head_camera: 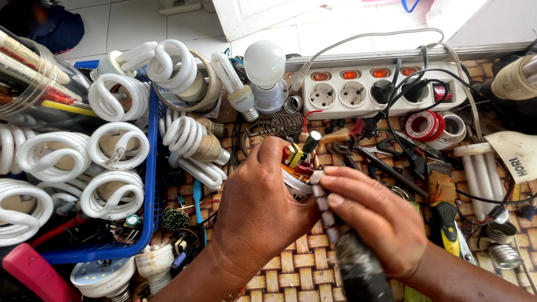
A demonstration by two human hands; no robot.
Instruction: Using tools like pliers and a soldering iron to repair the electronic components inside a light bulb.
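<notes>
lamp base [296, 184] in left hand [263, 207]

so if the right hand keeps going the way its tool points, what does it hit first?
The right hand aims a dark-handled tool up-left. First in line is the lamp base's circuit board, held by the left hand; the tip looks at or almost on it, depth unclear.

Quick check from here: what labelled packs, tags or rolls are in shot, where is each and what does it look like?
Clear plastic tub: top left, lying tilted, red and yellow printed sticks inside.
Cream card tag: right edge, curved, dark lettering.
Tape roll: below the power strip, round, red and white label.
</notes>
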